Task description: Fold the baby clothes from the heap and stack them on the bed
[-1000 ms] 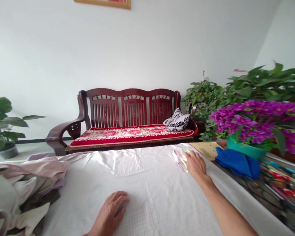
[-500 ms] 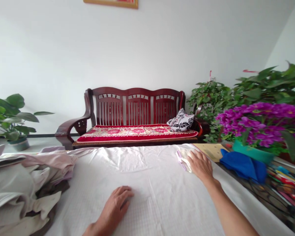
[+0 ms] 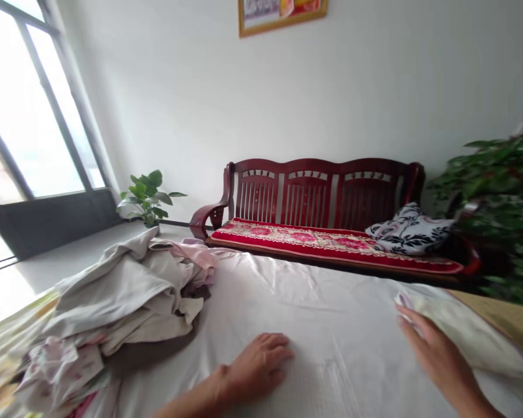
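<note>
A white sheet (image 3: 331,325) with a faint check covers the table in front of me. My left hand (image 3: 261,360) lies palm down on it, fingers loosely stretched and holding nothing. At the right, my right hand (image 3: 436,354) reaches out with extended fingers, touching a pale cream cloth with lavender edging (image 3: 444,316). Part of this cloth is hidden behind the hand, and motion blurs it. To the left of my left hand is a heap of crumpled grey, beige and pink clothes (image 3: 131,296).
Beyond the table stands a dark red wooden bench (image 3: 309,197) with a red floral cover and a patterned cushion (image 3: 412,229). A tan board (image 3: 501,313) lies along the right edge. Leafy plants (image 3: 501,197) stand at the right, another potted plant (image 3: 148,194) at the back left.
The view has turned left, bringing the glazed door and more of the clothes heap into sight. My right hand stays at the cream cloth; my left hand remains on the sheet.
</note>
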Tool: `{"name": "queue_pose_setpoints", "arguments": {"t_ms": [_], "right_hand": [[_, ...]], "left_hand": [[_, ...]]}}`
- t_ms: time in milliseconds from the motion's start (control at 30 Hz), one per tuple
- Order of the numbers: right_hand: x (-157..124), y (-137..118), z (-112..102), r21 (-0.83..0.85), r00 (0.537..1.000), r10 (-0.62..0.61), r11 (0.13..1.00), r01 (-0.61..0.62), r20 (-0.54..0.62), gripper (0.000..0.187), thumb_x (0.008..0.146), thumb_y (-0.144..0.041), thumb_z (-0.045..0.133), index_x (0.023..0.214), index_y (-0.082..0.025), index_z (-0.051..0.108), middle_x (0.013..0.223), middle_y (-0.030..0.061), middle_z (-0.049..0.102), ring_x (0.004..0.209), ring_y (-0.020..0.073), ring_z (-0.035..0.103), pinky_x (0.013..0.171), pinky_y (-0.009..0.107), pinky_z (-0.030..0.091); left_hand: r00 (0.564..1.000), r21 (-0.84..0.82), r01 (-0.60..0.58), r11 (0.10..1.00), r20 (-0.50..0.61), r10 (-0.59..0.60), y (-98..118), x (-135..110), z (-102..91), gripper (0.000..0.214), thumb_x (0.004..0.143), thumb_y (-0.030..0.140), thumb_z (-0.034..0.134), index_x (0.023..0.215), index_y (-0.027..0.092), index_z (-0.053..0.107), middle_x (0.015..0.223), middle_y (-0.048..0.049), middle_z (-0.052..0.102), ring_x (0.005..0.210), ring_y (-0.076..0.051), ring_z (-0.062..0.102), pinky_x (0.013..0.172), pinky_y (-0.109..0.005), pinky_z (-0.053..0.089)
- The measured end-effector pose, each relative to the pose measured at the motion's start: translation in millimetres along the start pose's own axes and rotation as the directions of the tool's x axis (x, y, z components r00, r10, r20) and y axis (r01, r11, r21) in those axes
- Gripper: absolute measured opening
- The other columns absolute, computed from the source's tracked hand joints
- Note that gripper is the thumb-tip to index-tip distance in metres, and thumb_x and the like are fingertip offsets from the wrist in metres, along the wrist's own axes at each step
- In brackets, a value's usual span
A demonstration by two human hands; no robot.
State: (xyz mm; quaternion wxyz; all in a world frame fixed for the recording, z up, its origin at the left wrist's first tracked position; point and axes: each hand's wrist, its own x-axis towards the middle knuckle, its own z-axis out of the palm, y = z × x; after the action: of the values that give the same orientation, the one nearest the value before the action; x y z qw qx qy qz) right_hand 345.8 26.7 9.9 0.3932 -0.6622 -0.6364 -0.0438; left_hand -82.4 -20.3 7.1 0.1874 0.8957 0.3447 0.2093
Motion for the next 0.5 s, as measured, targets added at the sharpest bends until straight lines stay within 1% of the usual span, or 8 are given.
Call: {"name": "queue_pose_setpoints", "arguments": {"t_ms": [67,167,233,267,300,333,400,500], "right_hand": [[-20.0,-32.0,31.7,0.075,0.990,-0.045,0.997,0.035,0.136,0.054,0.091,-0.054,0.037,0.119,-0.020,0.067,0.124,0.0124,0.070,0.118,0.0288,0.064,0.104,0.045,0.050],[-49.1,-61.1,71.9,0.072,0.985,-0.079,0.995,0.069,0.151,0.055,0.091,-0.054,0.037,0.122,-0.018,0.065,0.128,0.0135,0.068,0.120,0.0290,0.063,0.105,0.048,0.050],[-61.2,-63.3,86.7,0.044,0.988,-0.104,0.994,0.100,0.117,0.055,0.091,-0.053,0.036,0.118,-0.017,0.067,0.125,0.0148,0.069,0.118,0.0299,0.064,0.105,0.049,0.050],[-64.4,-60.6,90.4,0.033,0.987,-0.121,0.992,0.119,0.109,0.054,0.091,-0.052,0.036,0.116,-0.017,0.068,0.123,0.0152,0.070,0.117,0.0305,0.065,0.105,0.049,0.050],[-66.0,-56.6,92.2,0.024,0.984,-0.137,0.990,0.136,0.110,0.053,0.090,-0.051,0.036,0.113,-0.017,0.069,0.121,0.0152,0.071,0.117,0.0309,0.065,0.104,0.050,0.051],[-66.5,-52.4,92.6,0.020,0.981,-0.151,0.988,0.150,0.120,0.052,0.089,-0.051,0.037,0.111,-0.018,0.070,0.120,0.0149,0.072,0.116,0.0311,0.065,0.104,0.050,0.051],[-65.6,-46.2,91.3,0.020,0.977,-0.157,0.988,0.155,0.148,0.050,0.089,-0.049,0.038,0.109,-0.018,0.072,0.120,0.0141,0.072,0.115,0.0309,0.066,0.103,0.050,0.052],[-64.3,-46.5,88.3,0.016,0.975,-0.141,0.990,0.140,0.174,0.048,0.087,-0.047,0.039,0.107,-0.020,0.073,0.121,0.0129,0.072,0.115,0.0300,0.066,0.102,0.048,0.052]], "left_hand": [[1.000,-0.019,0.019,1.000,0.005,-0.019,-1.2,-7.4,-10.4,0.041,0.082,0.015,0.063,0.122,0.025,0.067,0.136,-0.0064,0.063,0.124,-0.022,0.059,0.112,-0.035,0.041],[0.993,-0.072,0.107,0.992,-0.050,-0.111,-8.2,-19.0,-30.3,0.028,0.088,0.018,0.058,0.111,0.024,0.072,0.117,-0.0044,0.073,0.109,-0.019,0.067,0.101,-0.030,0.049],[0.962,-0.098,0.191,0.977,-0.180,-0.206,-19.1,-29.6,-49.2,0.024,0.092,0.021,0.054,0.104,0.024,0.074,0.105,-0.0030,0.076,0.098,-0.017,0.070,0.091,-0.027,0.052],[0.926,-0.102,0.234,0.967,-0.279,-0.254,-26.8,-36.2,-61.2,0.024,0.093,0.023,0.052,0.101,0.024,0.074,0.101,-0.0028,0.076,0.094,-0.017,0.071,0.087,-0.027,0.053],[0.873,-0.093,0.274,0.957,-0.394,-0.288,-35.8,-43.7,-75.1,0.023,0.093,0.025,0.052,0.099,0.024,0.074,0.099,-0.0029,0.077,0.092,-0.018,0.071,0.085,-0.027,0.053],[0.804,-0.086,0.307,0.948,-0.509,-0.307,-45.8,-51.9,-91.1,0.024,0.093,0.027,0.050,0.098,0.023,0.074,0.096,-0.0030,0.076,0.089,-0.018,0.070,0.083,-0.028,0.053],[0.603,-0.092,0.398,0.913,-0.724,-0.336,-66.9,-69.6,-128.6,0.024,0.093,0.030,0.051,0.098,0.022,0.073,0.095,-0.0036,0.075,0.086,-0.019,0.069,0.080,-0.029,0.054],[0.332,-0.031,0.620,0.784,-0.895,-0.298,-94.4,-94.2,-191.3,0.029,0.088,0.029,0.054,0.112,0.021,0.070,0.107,-0.0065,0.071,0.092,-0.022,0.067,0.087,-0.035,0.053]]}}
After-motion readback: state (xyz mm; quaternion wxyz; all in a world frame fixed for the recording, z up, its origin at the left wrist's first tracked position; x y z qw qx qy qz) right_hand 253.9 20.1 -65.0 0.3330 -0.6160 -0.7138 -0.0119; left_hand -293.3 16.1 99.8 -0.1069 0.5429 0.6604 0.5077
